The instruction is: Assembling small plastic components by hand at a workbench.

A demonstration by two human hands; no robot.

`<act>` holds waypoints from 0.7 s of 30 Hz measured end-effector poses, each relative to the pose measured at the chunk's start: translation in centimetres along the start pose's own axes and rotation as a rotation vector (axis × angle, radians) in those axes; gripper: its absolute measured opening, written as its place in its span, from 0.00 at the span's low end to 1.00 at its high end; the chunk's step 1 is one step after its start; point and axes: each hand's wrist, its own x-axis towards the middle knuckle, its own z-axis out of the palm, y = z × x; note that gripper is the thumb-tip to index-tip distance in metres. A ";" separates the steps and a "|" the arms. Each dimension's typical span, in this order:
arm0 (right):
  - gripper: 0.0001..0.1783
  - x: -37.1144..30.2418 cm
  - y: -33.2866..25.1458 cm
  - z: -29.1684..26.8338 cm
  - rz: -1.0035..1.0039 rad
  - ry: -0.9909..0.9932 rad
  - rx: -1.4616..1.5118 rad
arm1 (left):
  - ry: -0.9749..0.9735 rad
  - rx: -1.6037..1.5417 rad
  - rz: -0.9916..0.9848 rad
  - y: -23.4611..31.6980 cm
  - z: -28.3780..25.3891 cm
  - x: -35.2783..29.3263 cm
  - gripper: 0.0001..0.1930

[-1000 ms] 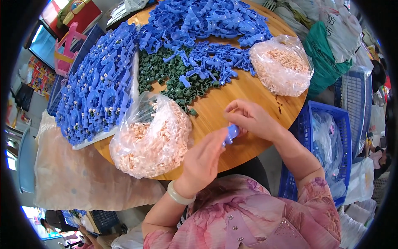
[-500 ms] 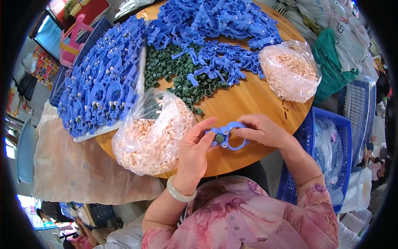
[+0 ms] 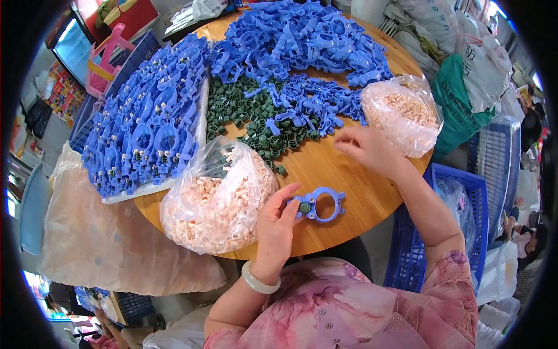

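One blue plastic part with a round ring [image 3: 312,207] is held above the near edge of a round wooden table [image 3: 314,166], a dark green piece [image 3: 304,207] set in its body. The left hand [image 3: 276,228] pinches its narrower end between thumb and fingers, the ring pointing right. The right hand [image 3: 367,150], well apart from the part, hangs over the tabletop with fingers loosely parted and bent, nothing visible in its grasp. Just beside the left hand, a clear plastic bag [image 3: 218,206] bulges with small peach-colored pieces; a second clear bag [image 3: 405,119] of similar pieces rests near the right hand. Farther in, dark green pieces [image 3: 261,136] lie scattered, small blue parts [image 3: 325,99] heaped partly over them and a mound of larger blue parts [image 3: 302,43] behind. At left, a pale board [image 3: 139,191] is packed with more blue parts. The person wears a pale bangle [image 3: 258,281] on the left wrist and a pink floral top [image 3: 360,296]. A blue crate [image 3: 407,247] stands beside the table at right.
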 end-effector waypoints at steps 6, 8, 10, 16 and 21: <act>0.08 3.7 1.9 1.9 -0.287 0.138 -0.480 | -0.013 0.038 0.061 -0.2 -0.2 0.3 0.14; 0.07 4.1 2.6 2.4 -0.376 0.087 -0.607 | 0.001 0.017 0.047 -0.2 -0.1 0.4 0.14; 0.06 4.0 2.0 2.1 -0.433 0.070 -0.771 | 0.016 -0.009 0.034 -0.2 -0.2 0.4 0.14; 0.02 1.6 0.8 0.4 -0.172 0.079 -0.323 | -0.027 -0.071 0.032 -0.6 -0.4 0.6 0.15; 0.07 -1.9 -1.7 1.1 0.032 0.003 0.458 | 0.017 -0.043 0.063 -0.7 -0.2 0.4 0.14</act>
